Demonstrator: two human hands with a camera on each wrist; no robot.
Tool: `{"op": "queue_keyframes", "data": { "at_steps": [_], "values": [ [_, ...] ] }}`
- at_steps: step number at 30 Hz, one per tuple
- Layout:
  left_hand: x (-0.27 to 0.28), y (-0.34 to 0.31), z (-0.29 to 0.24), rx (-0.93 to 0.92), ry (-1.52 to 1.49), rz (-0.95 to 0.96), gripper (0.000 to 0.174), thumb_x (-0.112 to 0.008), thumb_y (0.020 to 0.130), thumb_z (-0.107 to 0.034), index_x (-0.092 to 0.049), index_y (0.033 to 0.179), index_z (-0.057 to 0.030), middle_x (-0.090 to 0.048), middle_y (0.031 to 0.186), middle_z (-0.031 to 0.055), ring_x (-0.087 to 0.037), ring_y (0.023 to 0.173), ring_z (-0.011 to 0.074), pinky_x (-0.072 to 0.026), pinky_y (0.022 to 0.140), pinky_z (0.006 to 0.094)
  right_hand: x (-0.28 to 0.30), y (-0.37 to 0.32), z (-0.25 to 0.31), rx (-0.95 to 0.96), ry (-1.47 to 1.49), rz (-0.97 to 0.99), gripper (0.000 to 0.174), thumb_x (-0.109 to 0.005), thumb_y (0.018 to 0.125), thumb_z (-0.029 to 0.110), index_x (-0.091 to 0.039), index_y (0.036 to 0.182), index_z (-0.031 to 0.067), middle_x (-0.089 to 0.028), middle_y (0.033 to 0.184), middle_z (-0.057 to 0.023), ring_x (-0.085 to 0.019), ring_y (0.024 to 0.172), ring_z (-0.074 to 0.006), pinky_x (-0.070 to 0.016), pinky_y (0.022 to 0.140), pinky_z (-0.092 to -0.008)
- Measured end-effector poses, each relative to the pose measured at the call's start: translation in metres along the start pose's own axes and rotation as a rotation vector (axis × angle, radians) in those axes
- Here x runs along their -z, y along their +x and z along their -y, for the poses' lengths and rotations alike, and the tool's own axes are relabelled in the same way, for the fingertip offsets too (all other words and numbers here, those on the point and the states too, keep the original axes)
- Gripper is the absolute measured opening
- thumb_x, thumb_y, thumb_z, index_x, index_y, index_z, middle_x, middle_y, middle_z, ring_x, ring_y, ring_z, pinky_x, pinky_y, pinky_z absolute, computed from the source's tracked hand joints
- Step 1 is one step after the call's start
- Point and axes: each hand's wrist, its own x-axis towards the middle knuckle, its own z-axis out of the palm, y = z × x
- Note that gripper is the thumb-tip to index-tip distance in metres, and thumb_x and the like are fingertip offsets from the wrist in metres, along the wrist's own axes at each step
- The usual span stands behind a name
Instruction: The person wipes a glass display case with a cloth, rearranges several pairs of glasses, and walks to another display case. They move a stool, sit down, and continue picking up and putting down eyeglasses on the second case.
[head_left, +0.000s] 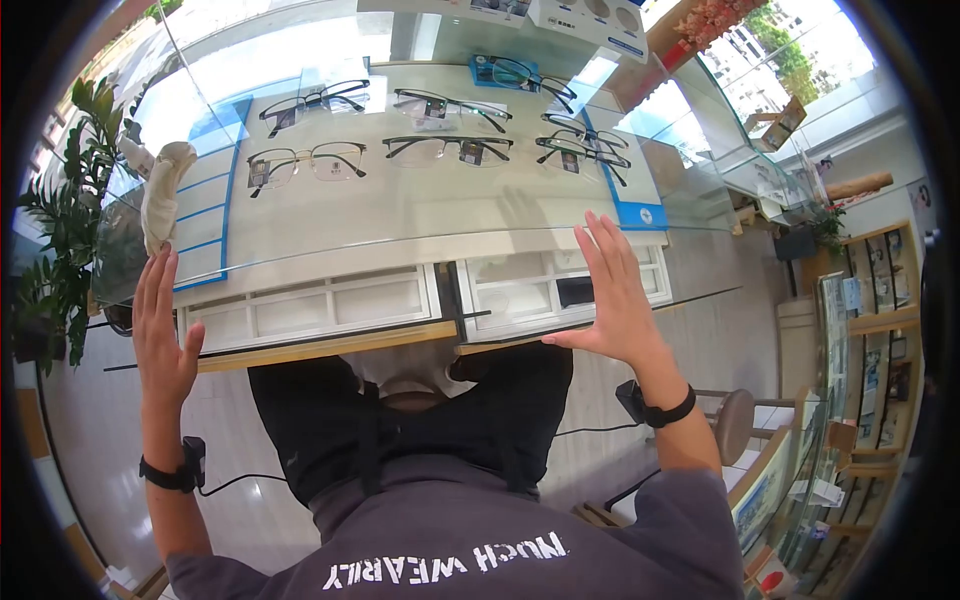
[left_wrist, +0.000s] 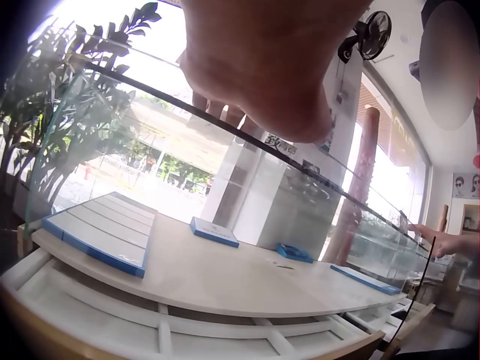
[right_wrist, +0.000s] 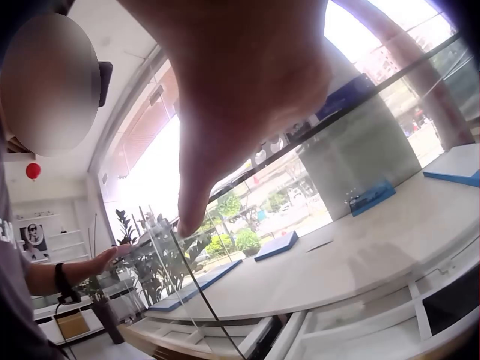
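Several pairs of eyeglasses (head_left: 430,150) are spread in two rows across the glass-topped display case (head_left: 380,215) in the head view. My left hand (head_left: 165,335) is at the case's left front corner, fingers straight and holding nothing, near a pale sculpted object (head_left: 165,195). Over the right front edge, my right hand (head_left: 622,305) is empty, its fingers straight and thumb spread. In the wrist views, the left hand (left_wrist: 255,67) and right hand (right_wrist: 247,82) appear close above the glass edge; whether they touch it I cannot tell.
Two white compartment drawers (head_left: 330,306) stand pulled out below the glass, the right one holding a dark item (head_left: 575,291). Blue-edged boards (head_left: 205,200) flank the eyeglasses. A leafy plant (head_left: 65,210) is at the left, a round stool (head_left: 735,425) at the right, and boxes (head_left: 590,22) at the back.
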Motion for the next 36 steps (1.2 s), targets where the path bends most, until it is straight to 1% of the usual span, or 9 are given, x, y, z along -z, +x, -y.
{"op": "queue_keyframes", "data": {
  "at_steps": [3, 5, 6, 9, 12, 16, 21, 26, 36],
  "values": [
    [0.005, 0.003, -0.004, -0.021, -0.028, 0.023, 0.1, -0.041, 0.1, -0.08, -0.04, 0.163, -0.0015, -0.043, 0.168, 0.0184, -0.035, 0.157, 0.0418, -0.0281, 0.128, 0.0528, -0.003, 0.012, -0.005, 0.008, -0.018, 0.004, 0.13, -0.087, 0.069, 0.071, -0.031, 0.167, 0.006, -0.029, 0.173, -0.0189, -0.025, 0.16, -0.0423, -0.0243, 0.129, -0.0554],
    [0.009, 0.005, -0.009, -0.066, -0.03, 0.046, 0.116, -0.043, 0.09, -0.092, -0.038, 0.166, -0.0048, -0.04, 0.171, 0.0169, -0.033, 0.159, 0.0402, -0.0272, 0.129, 0.0536, -0.003, 0.02, -0.009, 0.019, -0.023, 0.006, 0.129, -0.087, 0.07, 0.071, -0.031, 0.167, 0.0062, -0.029, 0.173, -0.0184, -0.025, 0.16, -0.0415, -0.0239, 0.13, -0.0549],
    [0.01, 0.006, -0.011, -0.057, -0.019, 0.047, 0.116, -0.043, 0.09, -0.092, -0.038, 0.166, -0.0048, -0.04, 0.171, 0.0169, -0.033, 0.159, 0.0402, -0.0272, 0.129, 0.0536, -0.004, 0.024, -0.01, 0.013, -0.028, 0.021, 0.129, -0.086, 0.071, 0.07, -0.03, 0.167, 0.0065, -0.029, 0.173, -0.0177, -0.025, 0.16, -0.0403, -0.0235, 0.13, -0.054],
    [0.012, 0.01, -0.01, -0.14, -0.026, 0.085, 0.134, -0.06, 0.074, -0.097, -0.037, 0.164, -0.0008, -0.038, 0.171, 0.0198, -0.034, 0.159, 0.0398, -0.0245, 0.131, 0.0541, -0.006, 0.034, -0.015, 0.01, -0.034, 0.05, 0.127, -0.086, 0.072, 0.068, -0.029, 0.168, 0.0073, -0.028, 0.174, -0.0165, -0.025, 0.161, -0.0382, -0.023, 0.131, -0.0524],
    [0.015, 0.013, -0.013, -0.152, -0.024, 0.091, 0.132, -0.066, 0.074, -0.092, -0.036, 0.165, -0.0012, -0.037, 0.171, 0.0201, -0.035, 0.159, 0.0392, -0.025, 0.13, 0.0533, -0.007, 0.043, -0.018, 0.009, -0.042, 0.064, 0.125, -0.087, 0.072, 0.064, -0.029, 0.168, 0.0081, -0.028, 0.175, -0.0153, -0.025, 0.162, -0.0369, -0.0232, 0.131, -0.0515],
    [0.015, 0.016, -0.011, -0.136, 0.016, 0.135, 0.133, -0.062, 0.076, -0.093, -0.032, 0.167, -0.0017, -0.035, 0.173, 0.0203, -0.033, 0.159, 0.0392, -0.024, 0.131, 0.0531, -0.007, 0.053, -0.022, 0.027, -0.058, 0.076, 0.122, -0.088, 0.072, 0.06, -0.032, 0.167, 0.0086, -0.028, 0.175, -0.0139, -0.025, 0.162, -0.0363, -0.0243, 0.13, -0.0511],
    [0.016, 0.021, -0.011, -0.15, -0.014, 0.138, 0.129, -0.067, 0.077, -0.088, -0.033, 0.166, -0.0013, -0.035, 0.172, 0.021, -0.033, 0.16, 0.0388, -0.0246, 0.131, 0.0524, -0.008, 0.06, -0.023, 0.067, -0.047, 0.064, 0.118, -0.088, 0.074, 0.056, -0.033, 0.167, 0.0081, -0.031, 0.175, -0.0142, -0.027, 0.161, -0.037, -0.0268, 0.129, -0.0516],
    [0.013, 0.027, -0.01, -0.177, -0.024, 0.129, 0.125, -0.068, 0.079, -0.085, -0.034, 0.166, -0.0012, -0.035, 0.172, 0.0213, -0.033, 0.16, 0.0386, -0.0252, 0.13, 0.0525, -0.014, 0.067, -0.024, 0.217, -0.035, 0.006, 0.114, -0.086, 0.078, 0.052, -0.032, 0.167, 0.005, -0.033, 0.173, -0.0179, -0.032, 0.159, -0.0406, -0.0314, 0.127, -0.0518],
    [0.001, 0.043, -0.032, -0.236, 0.0, 0.152, 0.119, -0.07, 0.082, -0.079, -0.031, 0.168, -0.0054, -0.032, 0.175, 0.0153, -0.028, 0.162, 0.0368, -0.0253, 0.131, 0.0525, -0.02, 0.09, 0.006, 0.283, -0.011, 0.045, 0.112, -0.084, 0.081, 0.056, -0.033, 0.165, 0.0013, -0.034, 0.172, -0.0209, -0.034, 0.158, -0.0423, -0.0308, 0.128, -0.0518]
  ]
}}
